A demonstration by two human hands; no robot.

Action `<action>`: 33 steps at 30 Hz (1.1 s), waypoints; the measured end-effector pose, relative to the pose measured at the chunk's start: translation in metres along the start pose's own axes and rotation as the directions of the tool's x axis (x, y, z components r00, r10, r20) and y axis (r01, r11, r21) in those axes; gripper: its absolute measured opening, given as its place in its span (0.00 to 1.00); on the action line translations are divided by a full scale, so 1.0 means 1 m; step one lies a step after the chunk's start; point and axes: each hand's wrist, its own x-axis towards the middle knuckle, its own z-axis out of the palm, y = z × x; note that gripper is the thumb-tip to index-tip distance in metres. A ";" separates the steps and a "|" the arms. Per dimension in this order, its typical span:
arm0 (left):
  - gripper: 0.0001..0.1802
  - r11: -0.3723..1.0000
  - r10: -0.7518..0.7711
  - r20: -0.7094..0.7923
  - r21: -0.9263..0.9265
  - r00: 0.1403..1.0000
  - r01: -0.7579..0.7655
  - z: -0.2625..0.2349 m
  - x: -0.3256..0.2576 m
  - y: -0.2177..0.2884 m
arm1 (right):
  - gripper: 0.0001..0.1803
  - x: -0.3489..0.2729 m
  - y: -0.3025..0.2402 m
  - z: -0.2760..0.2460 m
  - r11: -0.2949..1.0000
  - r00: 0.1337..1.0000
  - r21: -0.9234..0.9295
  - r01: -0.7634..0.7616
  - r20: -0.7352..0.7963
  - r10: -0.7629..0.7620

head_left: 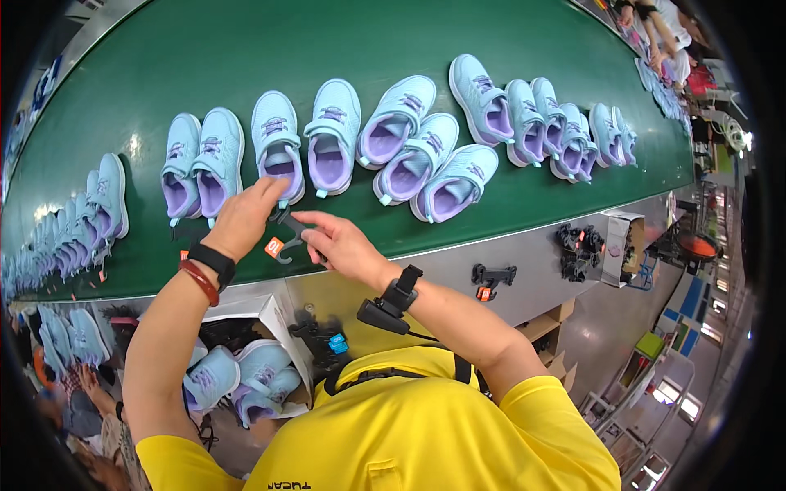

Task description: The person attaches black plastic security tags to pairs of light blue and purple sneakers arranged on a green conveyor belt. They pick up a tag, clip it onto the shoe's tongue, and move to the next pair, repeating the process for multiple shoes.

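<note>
Between my hands is a black plastic shoe hanger with an orange tag. My right hand pinches the hanger's right side between thumb and fingers. My left hand is closed at the heel of a light blue sneaker with a lilac lining, its fingertips over the heel collar. A matching sneaker stands just to the right, untouched. Left of my left hand, a pair of the same sneakers stands side by side, with a dark hanger at their heels, partly hidden by my wrist.
Several more sneakers stand along the green belt to the right, and a row runs off left. A carton below holds sneakers. Black hangers lie on the metal ledge, near a box. Other people are at both edges.
</note>
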 end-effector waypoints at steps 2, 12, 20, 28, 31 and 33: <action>0.22 0.989 0.098 0.098 0.103 0.990 -0.108 -0.010 -0.001 0.009 | 0.17 0.003 -0.006 0.000 0.998 0.998 0.031 0.059 -0.019 -0.058; 0.20 0.991 -0.137 0.105 0.002 0.985 0.137 -0.015 -0.031 0.002 | 0.08 0.024 -0.034 -0.046 0.129 0.876 -0.972 0.196 0.115 -0.468; 0.18 0.967 -0.213 0.065 -0.128 0.975 0.219 -0.005 -0.032 0.004 | 0.14 0.040 -0.042 -0.042 -0.207 0.713 -0.923 0.325 0.383 -0.588; 0.20 0.965 -0.243 0.092 -0.079 0.966 0.250 0.000 -0.034 0.009 | 0.07 0.043 -0.052 -0.035 -0.234 0.713 -0.895 0.380 0.445 -0.542; 0.18 0.963 -0.126 -0.007 -0.242 0.992 0.121 0.000 -0.033 0.014 | 0.04 0.050 -0.044 -0.040 -0.291 0.685 -0.891 0.349 0.454 -0.569; 0.21 0.963 -0.112 -0.005 -0.245 0.994 0.107 -0.012 -0.037 0.016 | 0.04 0.050 -0.049 -0.037 -0.158 0.692 -0.916 0.369 0.384 -0.611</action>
